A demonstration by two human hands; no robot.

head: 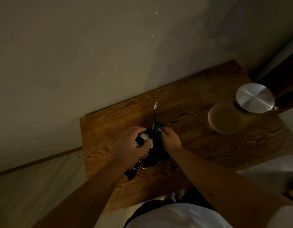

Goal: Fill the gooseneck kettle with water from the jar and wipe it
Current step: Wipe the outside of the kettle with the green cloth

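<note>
The kettle stands on the wooden table, near the table's middle, dark-bodied with a shiny rim catching light at its lower edge. Its thin curved spout rises toward 12 o'clock, pointing at the wall. The kettle's black handle sticks out at about 7 o'clock, just under the left forearm.

The left hand sits on top of the kettle, fingers curled closed around the lid knob, which shows dark and white between the fingers. The right hand presses a green cloth against the kettle's side at about 1 o'clock, right at the base of the spout; the fingers are folded down over the cloth, gripping it.

Well apart from the kettle, at about 2 o'clock, a glass jar stands near the table's far right corner. It has a round metal lid; in the dim light I cannot tell whether the lid is seated squarely.

The table sits against the plain wall. At 6 o'clock, the person's white shirt fills the bottom edge.
</note>
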